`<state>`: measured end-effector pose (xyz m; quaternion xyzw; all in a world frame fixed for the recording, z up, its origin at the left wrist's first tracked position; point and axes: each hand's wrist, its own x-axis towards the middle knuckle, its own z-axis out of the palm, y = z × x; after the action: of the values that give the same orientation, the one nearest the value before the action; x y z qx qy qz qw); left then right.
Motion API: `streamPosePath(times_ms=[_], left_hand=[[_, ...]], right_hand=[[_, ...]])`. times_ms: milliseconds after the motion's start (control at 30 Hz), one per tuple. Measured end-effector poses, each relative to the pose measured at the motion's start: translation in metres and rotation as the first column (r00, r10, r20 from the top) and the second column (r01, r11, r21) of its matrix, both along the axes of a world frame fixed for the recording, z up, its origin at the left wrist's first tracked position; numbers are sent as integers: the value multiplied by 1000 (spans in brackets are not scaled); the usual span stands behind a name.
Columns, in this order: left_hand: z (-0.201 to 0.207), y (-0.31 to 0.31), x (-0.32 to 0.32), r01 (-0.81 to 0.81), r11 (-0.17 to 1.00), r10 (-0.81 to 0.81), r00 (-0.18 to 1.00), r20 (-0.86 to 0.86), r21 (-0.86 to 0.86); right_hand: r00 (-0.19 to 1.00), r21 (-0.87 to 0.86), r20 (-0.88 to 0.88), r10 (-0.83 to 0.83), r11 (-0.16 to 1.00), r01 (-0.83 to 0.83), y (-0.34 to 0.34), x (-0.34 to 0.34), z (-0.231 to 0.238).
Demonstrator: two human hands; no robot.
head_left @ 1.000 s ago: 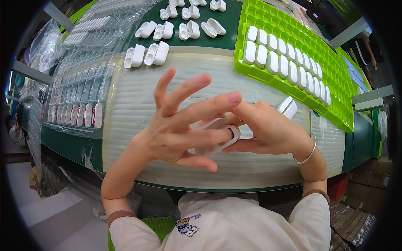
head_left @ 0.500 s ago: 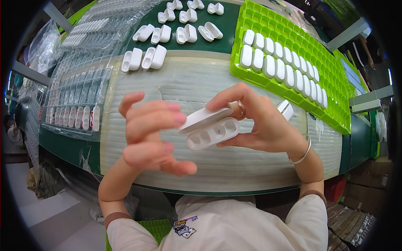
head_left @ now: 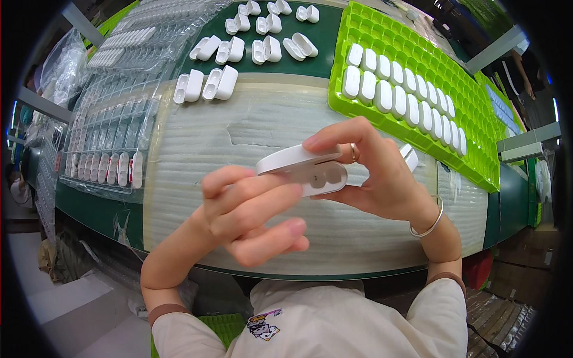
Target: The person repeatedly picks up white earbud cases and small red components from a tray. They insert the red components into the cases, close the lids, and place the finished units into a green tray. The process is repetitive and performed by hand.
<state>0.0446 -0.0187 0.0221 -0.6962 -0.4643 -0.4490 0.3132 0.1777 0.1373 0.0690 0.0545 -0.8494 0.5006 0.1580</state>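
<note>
A white earbud charging case [head_left: 291,157] is held above the work mat with its lid raised, the hollow wells inside partly showing. My right hand [head_left: 385,182] pinches its right end, fingers on the lid and thumb under the body. Against the left end, my left hand [head_left: 253,212] has curled fingers; one lies across the front and hides the left wells. Its lower fingers are bent and hang below the case. Behind my right wrist lies another white case [head_left: 410,157], partly covered.
Open white cases [head_left: 219,82] stand in rows at the back. A lime green tray [head_left: 412,128] at right carries two rows of white cases. Clear plastic trays [head_left: 149,113] with white pieces are stacked at left. The pale mat [head_left: 197,131] covers the table's middle.
My left hand has moved right onto the case's left end, its fingers curling in. The case has shifted slightly right and tilted in my right hand, with its lid still raised.
</note>
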Motion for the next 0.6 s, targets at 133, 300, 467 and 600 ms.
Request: streamPosePath(times_ms=[133, 300, 467, 600], left_hand=[[-6, -9, -8, -144, 985, 142, 990, 20, 97], [6, 4, 3, -359, 929, 366, 927, -85, 84], [6, 1, -7, -380, 924, 357, 899, -256, -46], [4, 4, -10, -348, 936, 319, 906, -280, -60]], right_hand=[[991, 60, -131, -3, 998, 11, 3, -1, -1], [981, 164, -190, -29, 984, 61, -5, -3, 0], [983, 178, -184, -14, 983, 48, -5, -4, -4], [985, 192, -172, 2, 981, 32, -7, -2, 2]])
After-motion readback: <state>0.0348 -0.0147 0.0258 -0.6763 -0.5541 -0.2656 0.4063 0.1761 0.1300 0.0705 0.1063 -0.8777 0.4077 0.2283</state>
